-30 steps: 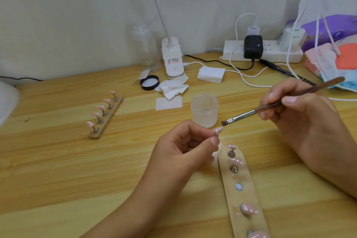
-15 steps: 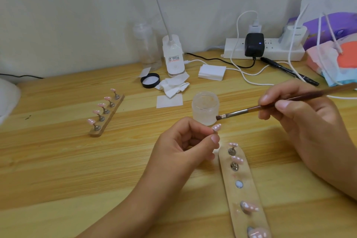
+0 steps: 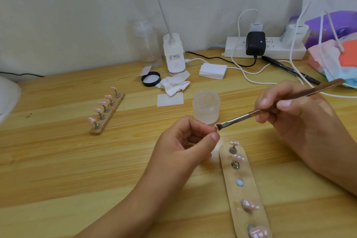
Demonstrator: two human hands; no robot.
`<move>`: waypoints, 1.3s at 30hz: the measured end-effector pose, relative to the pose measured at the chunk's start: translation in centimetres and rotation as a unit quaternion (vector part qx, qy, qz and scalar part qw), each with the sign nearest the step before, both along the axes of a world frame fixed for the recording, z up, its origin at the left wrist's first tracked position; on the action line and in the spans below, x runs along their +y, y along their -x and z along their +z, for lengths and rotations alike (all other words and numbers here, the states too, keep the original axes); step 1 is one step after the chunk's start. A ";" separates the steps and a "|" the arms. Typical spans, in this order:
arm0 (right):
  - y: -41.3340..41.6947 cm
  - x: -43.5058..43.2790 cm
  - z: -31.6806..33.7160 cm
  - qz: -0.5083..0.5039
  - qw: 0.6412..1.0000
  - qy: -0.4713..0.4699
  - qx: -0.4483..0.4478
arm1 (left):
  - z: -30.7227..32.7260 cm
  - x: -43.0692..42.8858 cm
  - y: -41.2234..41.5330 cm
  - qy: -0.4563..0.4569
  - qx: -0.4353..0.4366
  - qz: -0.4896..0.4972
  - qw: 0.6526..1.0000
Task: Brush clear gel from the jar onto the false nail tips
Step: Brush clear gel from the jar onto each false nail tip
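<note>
My left hand (image 3: 185, 143) pinches a small stand with a pink false nail tip (image 3: 215, 127) between thumb and fingers; the stand is hidden in the hand. My right hand (image 3: 295, 116) grips a brown-handled brush (image 3: 270, 109) whose bristles touch that tip. The open frosted gel jar (image 3: 206, 106) stands just behind the tip. Below lies a wooden holder strip (image 3: 246, 189) with several pink tips on metal stands and one bare magnet spot. A second holder strip (image 3: 107, 114) with several pink tips lies at the left.
A black jar lid (image 3: 150, 79), crumpled wipes (image 3: 173, 84), a wipe square (image 3: 170, 99) and a pad stack (image 3: 213, 71) lie behind the jar. A clip lamp base (image 3: 173, 57), clear bottle (image 3: 148, 44), power strip (image 3: 266, 48), cables, a pen (image 3: 291, 72) and bags (image 3: 334, 44) line the back.
The brush tip has come down from beside the jar onto the nail tip in my left hand. My left hand has stayed in place.
</note>
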State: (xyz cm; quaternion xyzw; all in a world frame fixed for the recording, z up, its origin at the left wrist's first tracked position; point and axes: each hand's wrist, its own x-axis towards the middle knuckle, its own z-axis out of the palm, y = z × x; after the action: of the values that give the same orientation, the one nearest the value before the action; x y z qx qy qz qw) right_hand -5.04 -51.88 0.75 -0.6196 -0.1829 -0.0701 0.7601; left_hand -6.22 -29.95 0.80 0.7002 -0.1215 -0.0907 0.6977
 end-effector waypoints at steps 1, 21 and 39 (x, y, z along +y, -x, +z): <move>0.0 0.0 -0.1 -0.009 1.000 0.003 0.002 | 0.0 0.0 0.0 0.004 -0.002 -0.003 1.000; 0.3 0.7 0.5 -0.058 0.997 -0.024 0.054 | 0.2 -0.2 0.2 -0.024 -0.048 -0.019 0.998; -0.2 0.2 -0.4 -0.087 0.996 0.012 0.001 | -0.2 0.1 0.0 -0.006 -0.028 -0.020 0.999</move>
State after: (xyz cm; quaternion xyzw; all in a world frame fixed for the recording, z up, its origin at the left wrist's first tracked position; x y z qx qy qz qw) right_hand -4.82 -51.72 0.37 -0.6423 -0.1289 -0.1330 0.7438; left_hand -6.23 -29.80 0.59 0.7041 -0.1548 -0.0856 0.6877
